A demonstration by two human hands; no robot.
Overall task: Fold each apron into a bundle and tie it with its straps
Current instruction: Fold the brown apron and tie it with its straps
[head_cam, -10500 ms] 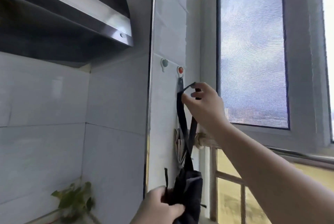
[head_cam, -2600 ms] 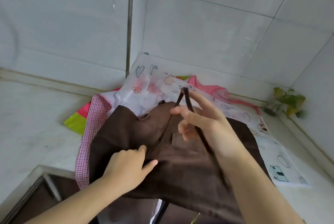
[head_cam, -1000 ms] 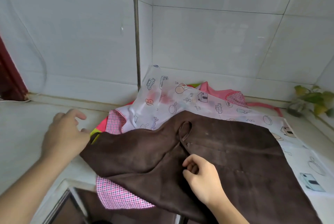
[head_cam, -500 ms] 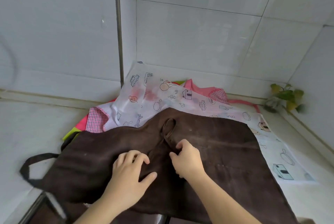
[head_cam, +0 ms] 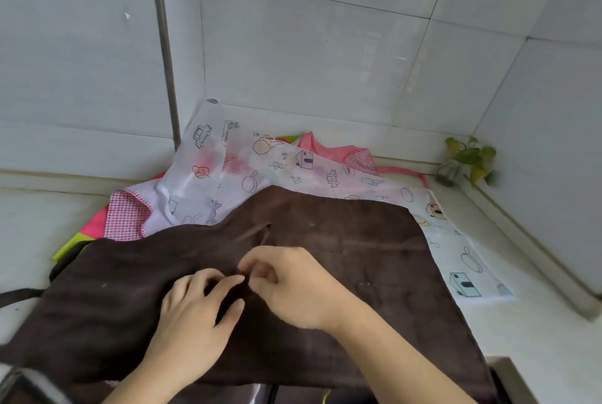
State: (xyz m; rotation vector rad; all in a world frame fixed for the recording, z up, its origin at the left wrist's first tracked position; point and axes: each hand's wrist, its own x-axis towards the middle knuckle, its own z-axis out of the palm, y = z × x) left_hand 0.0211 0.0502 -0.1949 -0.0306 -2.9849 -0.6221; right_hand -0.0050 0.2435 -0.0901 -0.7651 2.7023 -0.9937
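A brown apron (head_cam: 358, 260) lies spread flat on the counter, on top of a white apron (head_cam: 293, 169) printed with small drawings and a pink checked apron (head_cam: 125, 218). Both my hands meet at the middle of the brown apron. My left hand (head_cam: 195, 315) grips a fold of the brown cloth between curled fingers and thumb. My right hand (head_cam: 293, 286) pinches the brown neck strap (head_cam: 266, 234), which runs from a small slit toward my fingertips. A second brown strap (head_cam: 19, 294) trails off to the left edge.
Grey tiled walls form a corner behind the pile, with a vertical metal pipe (head_cam: 166, 61) at the left. A small potted plant (head_cam: 469, 159) stands in the right corner. The sink's metal rim (head_cam: 508, 377) shows at the bottom right. Pale countertop (head_cam: 32, 224) lies to the left.
The neck strap loop, open half a second ago, is now drawn nearly flat. My hands have closed together, and both now pinch at the apron's middle instead of resting on it.
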